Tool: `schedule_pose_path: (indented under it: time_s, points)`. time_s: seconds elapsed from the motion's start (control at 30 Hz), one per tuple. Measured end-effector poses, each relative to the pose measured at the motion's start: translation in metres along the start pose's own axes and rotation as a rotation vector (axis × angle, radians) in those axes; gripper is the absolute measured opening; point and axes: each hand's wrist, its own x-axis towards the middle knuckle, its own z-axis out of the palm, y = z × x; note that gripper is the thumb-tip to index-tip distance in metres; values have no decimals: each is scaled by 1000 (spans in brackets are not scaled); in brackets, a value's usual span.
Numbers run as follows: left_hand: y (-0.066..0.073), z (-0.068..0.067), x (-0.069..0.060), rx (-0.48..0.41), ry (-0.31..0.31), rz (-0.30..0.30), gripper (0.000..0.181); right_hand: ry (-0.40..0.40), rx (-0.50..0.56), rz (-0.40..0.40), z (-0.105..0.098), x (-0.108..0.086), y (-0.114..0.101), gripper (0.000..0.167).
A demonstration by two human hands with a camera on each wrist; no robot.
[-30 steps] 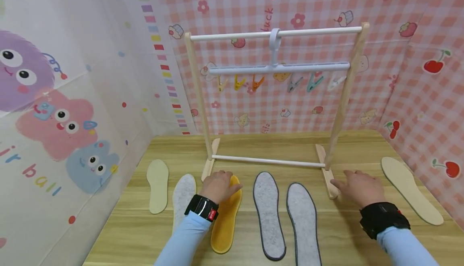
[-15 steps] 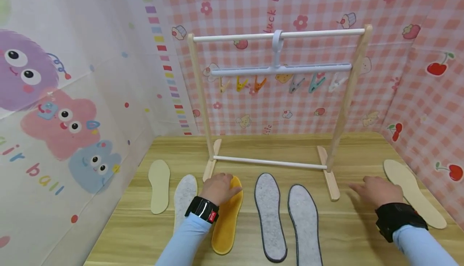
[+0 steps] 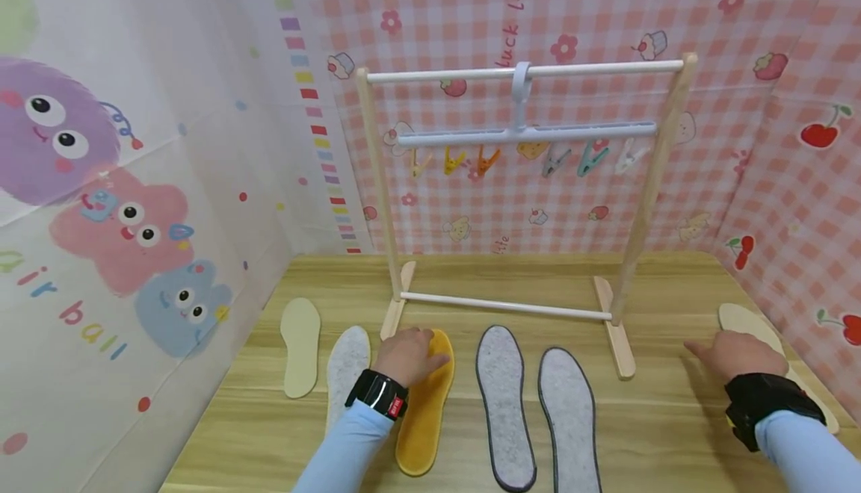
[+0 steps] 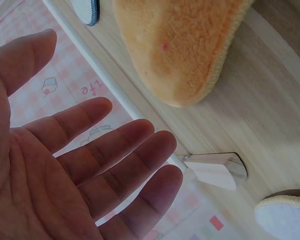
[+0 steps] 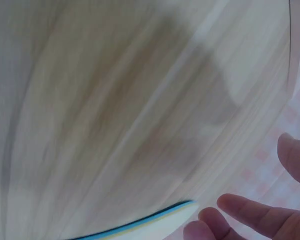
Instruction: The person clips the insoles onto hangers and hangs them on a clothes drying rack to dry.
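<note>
My left hand (image 3: pixel 406 355) hovers by the top end of a yellow-orange fleecy insole (image 3: pixel 424 433). In the left wrist view its fingers (image 4: pixel 115 165) are extended and hold nothing, apart from the fleecy insole. My right hand (image 3: pixel 743 355) is over a cream insole (image 3: pixel 743 320) at the far right and hides its middle. Nothing lies between the right fingers (image 5: pixel 255 212) in the right wrist view, where the cream insole's edge (image 5: pixel 155 225) shows close to the fingertips; contact cannot be made out.
Two grey dark-edged insoles (image 3: pixel 504 403) lie mid-table, one an insole (image 3: pixel 568 411) further right. A whitish insole (image 3: pixel 346 362) and a pale green insole (image 3: pixel 300 347) are at left. Behind stands a wooden rack (image 3: pixel 646 216) bearing a hanger (image 3: pixel 525 134) with several coloured clips (image 3: pixel 487 160).
My right hand has moved right, away from the rack's foot and over the cream insole. The left hand has stayed beside the fleecy insole. The head view has shifted slightly.
</note>
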Motion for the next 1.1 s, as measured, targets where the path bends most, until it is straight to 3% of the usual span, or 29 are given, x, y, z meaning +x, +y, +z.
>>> schedule_pose_path:
  time_s: [0.7,0.87,0.97,1.1]
  points:
    - [-4,4,-5,20,20,16,47,31,-74,69,-1,22,37,67]
    - [-5,4,-5,24,29,13,47,66,-88,131,-1,18,43,63]
    - [-6,4,-6,28,38,13,47,84,-79,197,-3,13,39,64]
    - [-7,5,-5,31,40,4,47,84,-87,227,-7,8,32,64]
